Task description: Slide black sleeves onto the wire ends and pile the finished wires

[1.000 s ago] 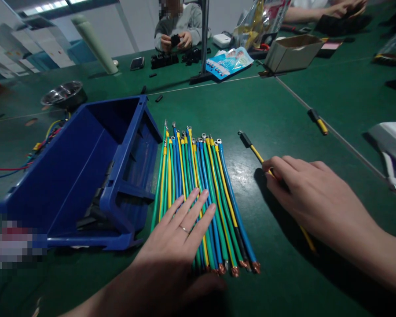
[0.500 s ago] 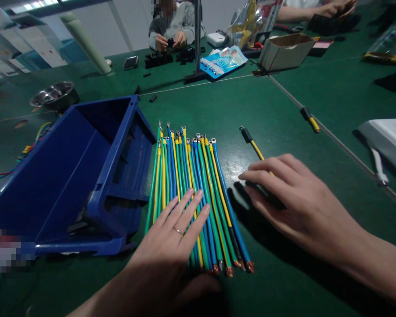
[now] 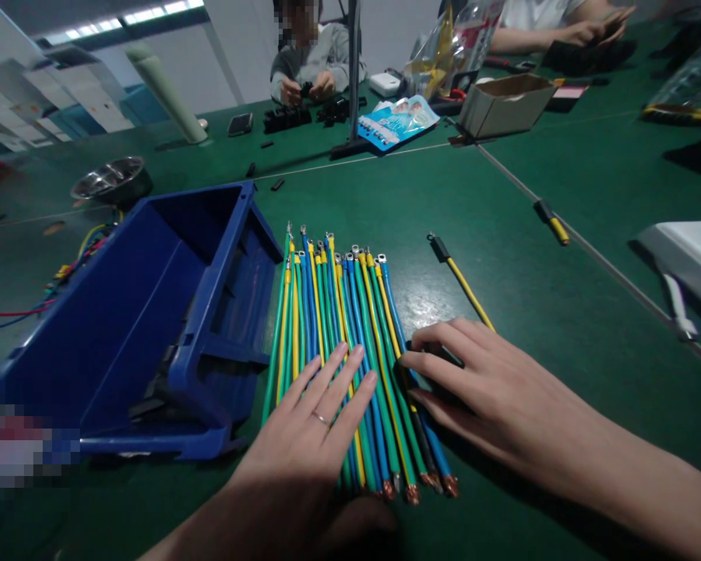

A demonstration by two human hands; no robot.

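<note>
A row of blue, green and yellow wires (image 3: 332, 312) with ring terminals at the far ends lies side by side on the green table. My left hand (image 3: 315, 421) lies flat on the near part of the row, fingers stretched out. My right hand (image 3: 491, 389) reaches in from the right, its fingers spread and its fingertips touching the right edge of the row. A single yellow wire with a black end (image 3: 464, 284) runs under my right hand; I cannot see whether the hand grips it.
A tipped blue plastic bin (image 3: 152, 296) lies just left of the wires. Behind it are a steel bowl (image 3: 112, 175) and loose wires (image 3: 64, 269). Another short yellow-and-black wire (image 3: 551, 222), a white object (image 3: 686, 257), a cardboard box (image 3: 505, 101) and a blue packet (image 3: 394, 121) lie to the right and behind. A person (image 3: 309, 74) works across the table.
My right hand has slid left across the table, dragging the single yellow wire, until its fingertips reached the row. My left hand has stayed flat on the wires.
</note>
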